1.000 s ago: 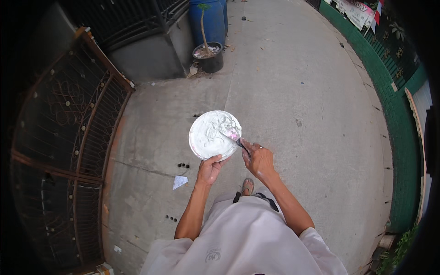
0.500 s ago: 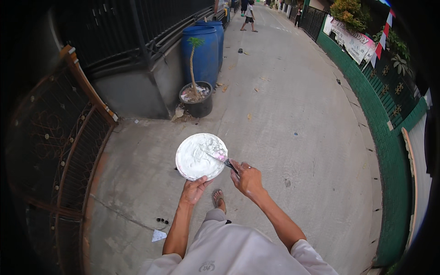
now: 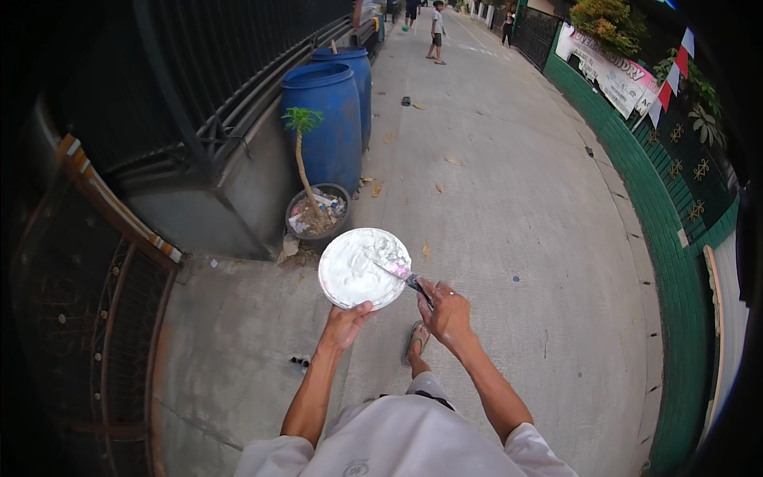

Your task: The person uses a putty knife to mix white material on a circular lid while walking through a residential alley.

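In front of my body I carry a round white container [image 3: 323,288] filled with a thick white paste [image 3: 358,270]; how deep it is cannot be seen. My left hand [image 3: 346,326] grips its near edge, thumb on the rim and the other fingers largely hidden beneath. A putty knife [image 3: 414,281] with a dark handle is closed in my right hand [image 3: 447,316], which has white smears on it. Its blade, pinkish in one place, rests on or in the paste at the container's right side.
Along the left are a dark gate [image 3: 95,318], two blue barrels [image 3: 322,127] and a potted plant [image 3: 306,171]. A green wall [image 3: 628,183] borders the concrete lane [image 3: 509,183] on the right. Ahead stands a person [image 3: 437,36], with others farther off. Dry leaves lie about.
I have stepped forward along the lane; the barrels and potted plant are nearer. Container and putty knife sit slightly farther right in view. The person ahead has turned.
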The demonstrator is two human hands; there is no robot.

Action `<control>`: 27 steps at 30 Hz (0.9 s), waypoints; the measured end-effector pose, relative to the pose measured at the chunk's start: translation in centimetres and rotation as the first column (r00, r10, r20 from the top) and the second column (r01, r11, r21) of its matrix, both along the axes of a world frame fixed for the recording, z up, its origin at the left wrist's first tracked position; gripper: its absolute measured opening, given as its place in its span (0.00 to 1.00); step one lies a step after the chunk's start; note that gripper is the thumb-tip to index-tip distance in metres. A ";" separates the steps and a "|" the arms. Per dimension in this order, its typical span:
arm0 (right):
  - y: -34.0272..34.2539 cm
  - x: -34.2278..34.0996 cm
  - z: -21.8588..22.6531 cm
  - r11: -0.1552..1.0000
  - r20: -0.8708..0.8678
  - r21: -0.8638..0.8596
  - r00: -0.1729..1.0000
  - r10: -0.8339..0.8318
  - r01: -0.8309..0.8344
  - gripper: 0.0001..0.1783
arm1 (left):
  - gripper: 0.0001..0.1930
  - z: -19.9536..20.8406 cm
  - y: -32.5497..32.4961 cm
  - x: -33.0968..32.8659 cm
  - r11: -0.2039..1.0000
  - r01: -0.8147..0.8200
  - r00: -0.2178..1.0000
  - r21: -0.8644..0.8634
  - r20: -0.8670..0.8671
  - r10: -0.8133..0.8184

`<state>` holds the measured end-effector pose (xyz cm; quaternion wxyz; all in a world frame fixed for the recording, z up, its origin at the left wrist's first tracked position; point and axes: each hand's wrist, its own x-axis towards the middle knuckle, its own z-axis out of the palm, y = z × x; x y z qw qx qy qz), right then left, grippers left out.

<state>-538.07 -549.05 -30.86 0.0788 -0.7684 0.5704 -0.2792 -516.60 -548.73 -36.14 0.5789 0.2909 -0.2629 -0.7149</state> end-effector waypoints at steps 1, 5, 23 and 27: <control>-3.0 -0.3 -0.5 1.000 0.009 -0.013 1.000 0.012 -0.012 0.18 | 0.30 -0.5 -2.8 -0.3 1.000 -0.001 1.000 0.004 0.004 0.001; -15.9 -1.2 -2.6 0.994 0.054 -0.077 0.995 0.084 -0.080 0.16 | 0.28 -1.7 -14.5 -1.3 0.998 -0.066 0.998 0.011 -0.013 0.067; -71.8 -0.1 -1.6 0.956 -0.034 -0.098 0.961 0.276 -0.278 0.18 | 0.29 -1.0 -66.2 -1.1 0.959 -0.271 0.962 -0.078 -0.053 0.267; -84.6 3.8 -0.5 0.942 -0.073 -0.051 0.942 0.327 -0.331 0.19 | 0.27 -0.5 -77.6 2.5 0.916 -0.398 0.917 -0.054 0.024 0.399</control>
